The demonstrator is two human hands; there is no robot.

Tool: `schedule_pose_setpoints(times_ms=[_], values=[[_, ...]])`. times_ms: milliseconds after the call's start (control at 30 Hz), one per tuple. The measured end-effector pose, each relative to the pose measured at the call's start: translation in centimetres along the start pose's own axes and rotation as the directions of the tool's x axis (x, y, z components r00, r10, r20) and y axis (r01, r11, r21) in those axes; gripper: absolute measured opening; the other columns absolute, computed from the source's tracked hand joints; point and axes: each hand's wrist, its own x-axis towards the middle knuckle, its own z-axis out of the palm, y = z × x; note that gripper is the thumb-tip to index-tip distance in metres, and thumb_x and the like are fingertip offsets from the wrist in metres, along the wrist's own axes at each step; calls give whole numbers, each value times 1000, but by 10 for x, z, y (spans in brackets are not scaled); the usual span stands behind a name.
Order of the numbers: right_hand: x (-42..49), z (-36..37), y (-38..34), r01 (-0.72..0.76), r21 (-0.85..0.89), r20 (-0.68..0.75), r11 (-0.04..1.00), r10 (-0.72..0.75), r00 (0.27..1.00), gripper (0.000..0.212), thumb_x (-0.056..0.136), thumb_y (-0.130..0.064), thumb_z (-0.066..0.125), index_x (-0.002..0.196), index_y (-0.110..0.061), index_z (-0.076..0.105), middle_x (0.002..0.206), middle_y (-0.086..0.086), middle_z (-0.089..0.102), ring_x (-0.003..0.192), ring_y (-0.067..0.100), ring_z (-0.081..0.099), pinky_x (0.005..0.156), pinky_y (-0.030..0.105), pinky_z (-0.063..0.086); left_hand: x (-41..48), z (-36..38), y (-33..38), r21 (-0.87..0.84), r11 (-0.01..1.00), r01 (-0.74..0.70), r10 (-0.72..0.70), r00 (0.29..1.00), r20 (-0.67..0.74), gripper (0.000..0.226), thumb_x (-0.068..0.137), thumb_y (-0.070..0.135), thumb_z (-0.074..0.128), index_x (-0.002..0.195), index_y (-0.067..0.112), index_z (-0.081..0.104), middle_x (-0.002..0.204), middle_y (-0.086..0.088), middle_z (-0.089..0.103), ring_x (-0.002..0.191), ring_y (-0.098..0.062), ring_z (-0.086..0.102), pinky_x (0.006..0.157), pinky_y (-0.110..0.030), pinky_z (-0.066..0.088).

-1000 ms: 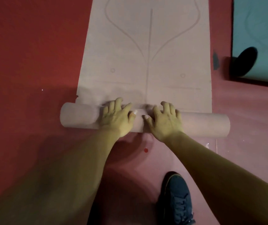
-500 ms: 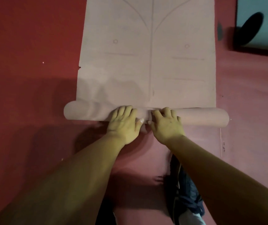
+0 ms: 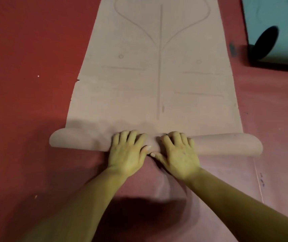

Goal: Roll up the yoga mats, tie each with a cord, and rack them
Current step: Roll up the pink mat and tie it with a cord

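Note:
A pale pink yoga mat [image 3: 157, 75] with faint line markings lies flat on the red floor, running away from me. Its near end is wound into a roll [image 3: 80, 142] that spans the mat's width and sticks out past both side edges. My left hand [image 3: 129, 151] and my right hand [image 3: 178, 152] lie side by side on the middle of the roll, palms down, fingers draped over its top and thumbs nearly touching. No cord is in view.
A teal mat [image 3: 283, 18] lies on the floor at the upper right, with a dark shoe-like shape [image 3: 266, 42] on its near corner. Red floor [image 3: 26, 67] stretches to the left. A dark shadow falls between my forearms.
The roll has travelled forward along the mat with both hands on it. My blue shoe, seen below my arms earlier, is out of view now.

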Motion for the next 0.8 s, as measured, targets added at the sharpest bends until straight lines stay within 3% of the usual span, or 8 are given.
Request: schedule_pose_setpoints(times_ms=[100,200,267,333,467,667,800], values=[[-3,4,1,-19,-4,-30,1000,18,999,63,90,-77,44,123,-26,61,117,1,59,102,28,53,81,43,42,0,6,0,7,1000,-27,27,998,-56,43,95,48,42,118,21,65,109,-2,64,94,-30,56,82,-46,41],[1,2,3,-9,-16,-40,1000,8,999,65,92,-77,36,123,-27,65,109,0,62,102,27,55,89,43,35,15,0,-7,75,984,-159,165,984,-74,43,96,48,40,115,20,67,97,-3,64,87,-28,57,77,-43,40],[6,-4,6,1,2,33,1000,-1,999,70,91,-78,31,127,-28,62,111,2,61,104,28,57,96,42,33,23,-7,-12,109,966,-234,241,969,-54,40,94,46,40,106,18,67,92,-5,62,85,-28,57,76,-41,41],[5,-9,4,-2,32,85,999,-1,996,72,90,-78,27,133,-28,58,116,5,58,107,30,57,100,43,35,21,-12,-12,92,971,-220,224,974,-34,43,93,47,38,105,18,67,93,-5,61,86,-28,57,77,-41,40],[-16,-5,-5,-39,80,-4,996,40,999,59,96,-67,32,131,-28,60,118,3,57,108,28,55,98,44,37,-6,-12,1,18,992,-126,127,990,-59,50,93,53,37,115,20,66,100,-3,60,92,-27,55,81,-40,35],[-46,5,1,108,67,-123,992,-99,987,45,94,-56,45,119,-25,66,108,0,58,99,27,52,82,42,43,-32,-9,-9,103,948,-301,312,943,-116,42,93,53,39,106,22,64,99,1,58,88,-25,54,74,-39,37],[-43,6,4,105,142,-127,984,-88,988,48,92,-57,47,121,-24,68,110,0,56,100,24,47,84,42,42,-36,-4,-12,57,962,-268,274,951,-141,42,93,52,40,110,24,66,102,2,60,91,-24,56,75,-40,38]])
